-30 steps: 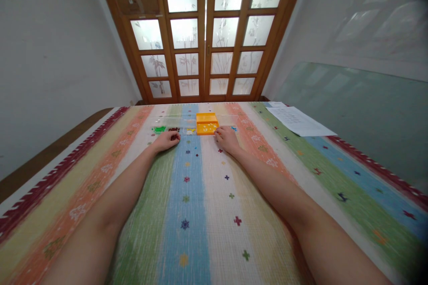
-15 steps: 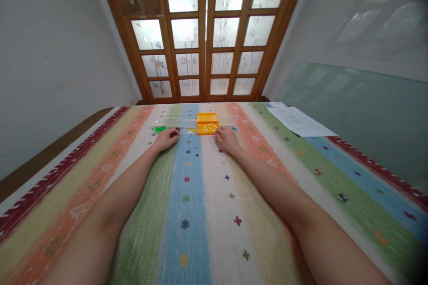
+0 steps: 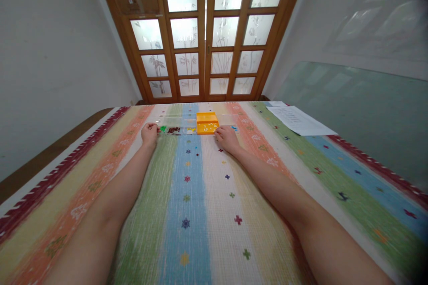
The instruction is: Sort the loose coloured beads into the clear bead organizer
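My left hand (image 3: 150, 134) is at the left end of a clear plastic case, its fingers drawn together in a pinch beside the small green pieces (image 3: 162, 128). Whatever it pinches is too small to make out. My right hand (image 3: 228, 138) has its fingers curled against the right front corner of an open orange box (image 3: 207, 117), gripping that edge. Small white pieces (image 3: 205, 128) lie in the box's front half. Between my left hand and the box are dark brown pieces (image 3: 173, 130) and yellow pieces (image 3: 191, 131) in case compartments. Blue pieces (image 3: 234, 128) show just beyond my right hand.
Printed paper sheets (image 3: 299, 120) lie at the far right of the table. A striped, patterned tablecloth (image 3: 194, 240) covers the table. A glass-paned wooden door (image 3: 205, 53) stands behind it, and a pale greenish panel (image 3: 361, 111) is at the right.
My left hand has moved left from beside the brown pieces to the green pieces, leaving the brown ones uncovered. My right hand stays at the orange box.
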Tool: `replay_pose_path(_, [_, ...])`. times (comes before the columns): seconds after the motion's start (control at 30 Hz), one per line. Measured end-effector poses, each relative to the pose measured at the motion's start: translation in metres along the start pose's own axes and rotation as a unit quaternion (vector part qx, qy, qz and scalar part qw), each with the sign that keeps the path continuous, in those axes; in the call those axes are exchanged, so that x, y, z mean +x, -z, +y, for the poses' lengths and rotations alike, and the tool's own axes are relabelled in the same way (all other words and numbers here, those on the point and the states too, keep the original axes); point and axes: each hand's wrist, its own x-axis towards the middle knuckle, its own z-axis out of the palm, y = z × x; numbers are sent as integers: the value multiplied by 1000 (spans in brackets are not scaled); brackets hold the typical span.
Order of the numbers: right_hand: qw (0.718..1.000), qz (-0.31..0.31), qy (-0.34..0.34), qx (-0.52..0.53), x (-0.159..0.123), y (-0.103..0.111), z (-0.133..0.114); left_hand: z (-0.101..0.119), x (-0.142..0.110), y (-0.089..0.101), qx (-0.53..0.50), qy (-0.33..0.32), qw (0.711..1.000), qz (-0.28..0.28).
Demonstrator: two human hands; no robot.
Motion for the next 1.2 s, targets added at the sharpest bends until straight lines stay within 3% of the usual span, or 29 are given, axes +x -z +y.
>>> replay_pose_path(0.13, [1000,3,3,3,0,1,-1,-3,3,2,-41,21,999,3])
replay_pose_path(0.27, [1000,-2,1,2,0,1,0,-3,-3,-1,3,-10,1000,-11])
replay_pose_path(0.37, [1000,-1,13,3,0,3,-1,-2,-11,-8,65,-64,993,-71])
replay_pose_path(0.47, [997,-28,70,30,-3,5,-8,4,-24,-16,125,-123,972,-159])
replay_pose_path(0.6, [979,-112,158,68,-9,5,-26,23,-52,-26,191,-199,919,-282])
replay_pose_path(0.73, [970,-126,190,82,-13,6,-40,41,-84,-35,218,-236,825,-465])
replay_pose_path(0.8, [969,-128,199,76,-13,7,-43,46,-98,-39,231,-240,784,-523])
replay_pose_path(0.97, [970,-126,196,70,-13,6,-43,47,-117,-47,290,-312,734,-530])
replay_pose_path(1.07, [970,-129,195,65,-13,5,-42,47,-119,-48,298,-325,725,-528])
replay_pose_path(1.2, [970,-132,195,59,-13,5,-42,46,-117,-47,281,-297,731,-547])
